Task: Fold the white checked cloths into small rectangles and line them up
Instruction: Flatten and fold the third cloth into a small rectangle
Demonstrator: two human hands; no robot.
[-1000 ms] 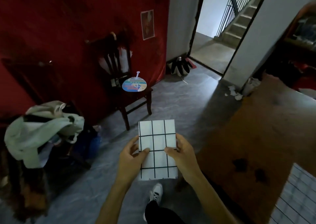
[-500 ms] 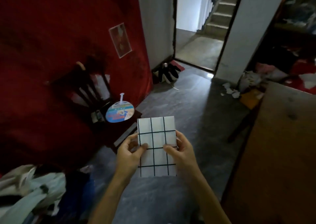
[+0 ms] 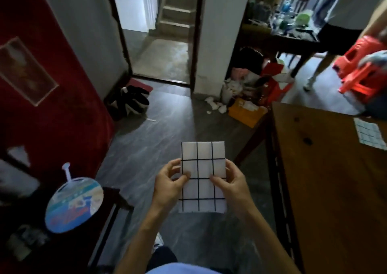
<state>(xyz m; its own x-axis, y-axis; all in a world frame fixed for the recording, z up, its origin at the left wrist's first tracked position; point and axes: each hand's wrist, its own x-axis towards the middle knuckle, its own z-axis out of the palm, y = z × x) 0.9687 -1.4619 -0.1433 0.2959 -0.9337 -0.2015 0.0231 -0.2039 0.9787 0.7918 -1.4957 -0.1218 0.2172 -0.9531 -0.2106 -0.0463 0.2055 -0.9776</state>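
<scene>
Folded checked cloth (image 3: 203,175) held mid-air over grey floor, left hand (image 3: 169,184) and right hand (image 3: 230,182) pinching its side edges, thumbs on top. 1 more checked cloth (image 3: 369,136) flat on wooden table (image 3: 326,179) at right. 1 round fan (image 3: 73,201) at left.

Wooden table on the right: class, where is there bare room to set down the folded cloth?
The wooden table shows bare wood from its near-left edge up to the checked cloth lying at its far right. The hands' folded cloth could go there. The floor corner beyond is crowded with litter.
</scene>
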